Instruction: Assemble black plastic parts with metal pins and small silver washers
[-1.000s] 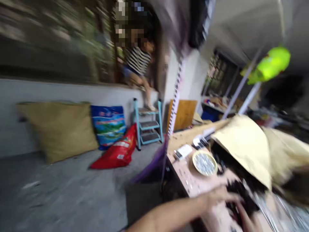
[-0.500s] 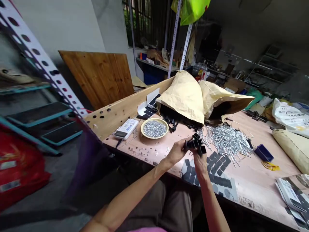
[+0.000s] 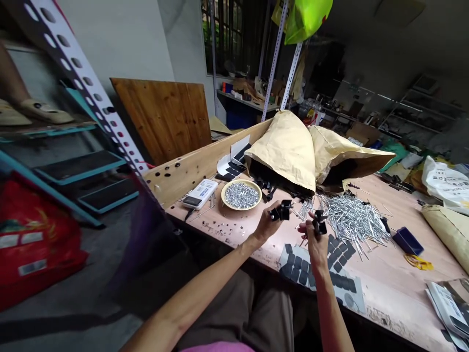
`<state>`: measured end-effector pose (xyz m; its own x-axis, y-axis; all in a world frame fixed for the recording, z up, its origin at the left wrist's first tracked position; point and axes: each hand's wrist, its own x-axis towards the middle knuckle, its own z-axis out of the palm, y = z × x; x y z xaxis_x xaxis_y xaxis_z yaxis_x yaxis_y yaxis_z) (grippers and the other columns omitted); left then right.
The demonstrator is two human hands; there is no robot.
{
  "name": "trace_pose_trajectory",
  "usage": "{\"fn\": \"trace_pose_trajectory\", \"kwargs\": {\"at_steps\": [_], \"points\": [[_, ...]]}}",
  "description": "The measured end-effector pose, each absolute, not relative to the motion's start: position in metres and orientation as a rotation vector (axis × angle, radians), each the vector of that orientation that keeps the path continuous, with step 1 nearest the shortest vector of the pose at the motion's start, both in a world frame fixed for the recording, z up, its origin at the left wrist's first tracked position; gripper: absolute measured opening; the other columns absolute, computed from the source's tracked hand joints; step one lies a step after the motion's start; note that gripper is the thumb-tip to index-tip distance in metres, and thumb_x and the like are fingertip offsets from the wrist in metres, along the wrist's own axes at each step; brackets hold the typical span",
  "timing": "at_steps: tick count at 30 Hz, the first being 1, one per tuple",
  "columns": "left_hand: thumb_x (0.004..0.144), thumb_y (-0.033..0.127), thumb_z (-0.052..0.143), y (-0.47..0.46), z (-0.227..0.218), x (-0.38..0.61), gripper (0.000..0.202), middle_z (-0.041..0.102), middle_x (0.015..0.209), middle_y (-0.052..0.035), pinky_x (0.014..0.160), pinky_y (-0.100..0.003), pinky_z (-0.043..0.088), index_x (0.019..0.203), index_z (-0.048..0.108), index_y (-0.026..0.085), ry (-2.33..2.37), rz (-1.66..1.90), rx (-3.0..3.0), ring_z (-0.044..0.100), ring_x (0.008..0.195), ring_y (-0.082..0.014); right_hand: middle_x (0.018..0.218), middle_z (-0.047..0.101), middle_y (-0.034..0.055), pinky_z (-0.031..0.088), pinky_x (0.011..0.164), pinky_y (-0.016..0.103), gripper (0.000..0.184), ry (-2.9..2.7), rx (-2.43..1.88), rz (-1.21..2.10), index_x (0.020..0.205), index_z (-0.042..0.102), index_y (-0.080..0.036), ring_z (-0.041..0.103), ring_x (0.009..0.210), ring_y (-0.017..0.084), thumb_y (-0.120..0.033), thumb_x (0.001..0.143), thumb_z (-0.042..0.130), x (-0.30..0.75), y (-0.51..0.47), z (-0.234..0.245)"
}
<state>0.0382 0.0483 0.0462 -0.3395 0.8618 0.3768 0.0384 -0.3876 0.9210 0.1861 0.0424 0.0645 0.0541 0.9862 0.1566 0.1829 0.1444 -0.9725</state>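
My left hand (image 3: 267, 225) is closed around black plastic clamp-like parts (image 3: 281, 210), held above the bench beside a yellow bowl (image 3: 224, 201) of small silvery pieces. A short way to the right, my right hand (image 3: 315, 237) grips another black plastic part (image 3: 320, 223); its exact kind is hard to make out. Below my right hand lies a grey sheet (image 3: 353, 299) bearing rows of dark rounded pads (image 3: 339, 254). A heap of long metal screws or pins (image 3: 357, 222) spreads just beyond my right hand.
Two large paper sacks (image 3: 289, 146) (image 3: 348, 151) lie at the back with black parts at their mouths. A white boxed device (image 3: 201, 194) is left of the bowl. A dark blue box (image 3: 408, 241) sits right of the heap. A perforated metal post (image 3: 93, 93) rises at left; a person's foot (image 3: 46, 111) is beyond.
My hands were together around a bunch of black parts; now they are apart, each with black parts in it. The view has shifted slightly left.
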Motion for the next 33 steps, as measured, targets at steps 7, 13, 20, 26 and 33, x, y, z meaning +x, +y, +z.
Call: {"fn": "trace_pose_trajectory", "kwargs": {"at_steps": [7,13,20,26,33], "points": [[0.067,0.033,0.072,0.046,0.049,0.045,0.018,0.069,0.073,-0.0024,0.068,-0.029,0.050,0.073,0.065,0.017,1.107,1.629,1.070,0.063,0.069,-0.0161,0.066,0.066,0.0019,0.047,0.070,0.034,0.058,-1.300,-1.244,0.876,0.108,0.062,-0.015,0.064,0.071,0.020,-0.058,0.069,0.062,0.194,0.041,0.059],[0.067,0.042,0.072,0.044,0.047,0.046,0.036,0.069,0.075,-0.0045,0.065,-0.030,0.052,0.088,0.068,0.013,0.842,1.469,0.889,0.064,0.065,-0.0151,0.058,0.061,-0.0025,0.048,0.064,0.032,0.058,-1.204,-1.223,0.974,0.105,0.058,-0.016,0.063,0.062,0.018,-0.059,0.067,0.064,0.196,0.039,0.059],[0.059,0.046,0.078,0.049,0.045,0.055,0.045,0.070,0.083,-0.0068,0.062,-0.026,0.050,0.089,0.068,0.014,0.799,1.381,0.751,0.065,0.079,-0.0191,0.080,0.067,0.0032,0.042,0.049,0.024,0.047,-1.311,-1.208,1.051,0.100,0.064,-0.017,0.056,0.056,0.013,-0.051,0.067,0.067,0.190,0.041,0.052],[0.059,0.055,0.074,0.052,0.036,0.072,0.054,0.070,0.079,-0.0073,0.073,-0.029,0.050,0.089,0.069,0.011,0.716,1.287,0.647,0.064,0.077,-0.0174,0.058,0.059,-0.0008,0.040,0.049,0.026,0.035,-1.407,-1.216,1.200,0.065,0.063,-0.017,0.049,0.053,0.013,-0.050,0.060,0.071,0.179,0.053,0.045],[0.065,0.049,0.071,0.053,0.035,0.062,0.037,0.069,0.074,-0.0048,0.069,-0.027,0.046,0.076,0.068,0.014,1.240,1.364,1.161,0.063,0.077,-0.0205,0.060,0.060,-0.0001,0.045,0.051,0.026,0.040,-1.197,-1.185,1.308,0.071,0.062,-0.016,0.054,0.055,0.014,-0.051,0.055,0.074,0.170,0.051,0.031]]}}
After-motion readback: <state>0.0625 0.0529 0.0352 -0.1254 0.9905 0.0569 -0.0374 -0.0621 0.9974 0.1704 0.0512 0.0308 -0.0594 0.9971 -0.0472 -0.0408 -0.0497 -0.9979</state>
